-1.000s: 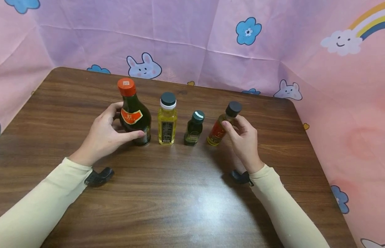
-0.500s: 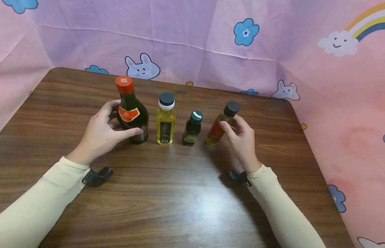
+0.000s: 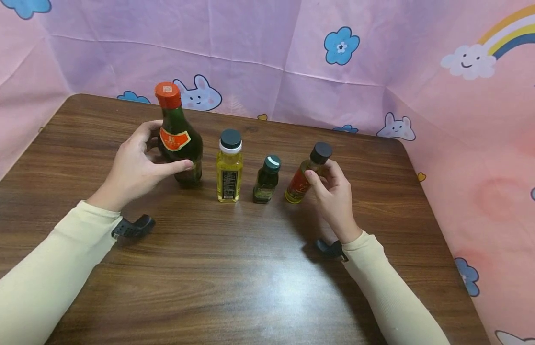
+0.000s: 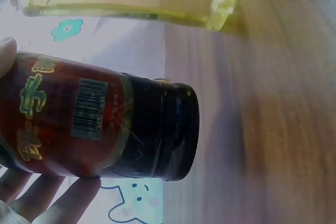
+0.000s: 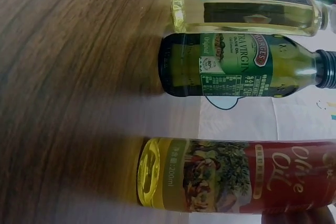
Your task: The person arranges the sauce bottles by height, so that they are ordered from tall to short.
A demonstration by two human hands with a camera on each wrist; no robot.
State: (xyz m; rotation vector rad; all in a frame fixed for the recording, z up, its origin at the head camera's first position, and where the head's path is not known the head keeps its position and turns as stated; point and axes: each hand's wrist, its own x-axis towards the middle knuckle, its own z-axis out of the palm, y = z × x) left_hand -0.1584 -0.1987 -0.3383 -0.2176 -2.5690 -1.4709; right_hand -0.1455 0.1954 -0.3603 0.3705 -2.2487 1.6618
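My left hand (image 3: 135, 160) grips a dark glass bottle with an orange-red cap (image 3: 181, 136), thumb in front and fingers behind. In the left wrist view, the red-labelled side of this dark bottle (image 4: 63, 116) shows, and its base hangs above the table. On the right, my right hand (image 3: 336, 199) pinches a small olive oil bottle (image 3: 298, 187) with a black cap and red label. That olive oil bottle (image 5: 236, 177) leans slightly in the head view; I cannot tell whether its base touches the table.
Between the hands stand a clear bottle of yellow oil (image 3: 229, 170) with a dark green cap and a small green extra virgin olive oil bottle (image 3: 266, 184). All are on a brown wooden table (image 3: 215, 278). A patterned pink and purple cloth (image 3: 250, 48) hangs behind and to the right.
My left hand has raised the dark bottle off the table, up and slightly left in view. My right hand keeps its hold on the olive oil bottle, nearly still.
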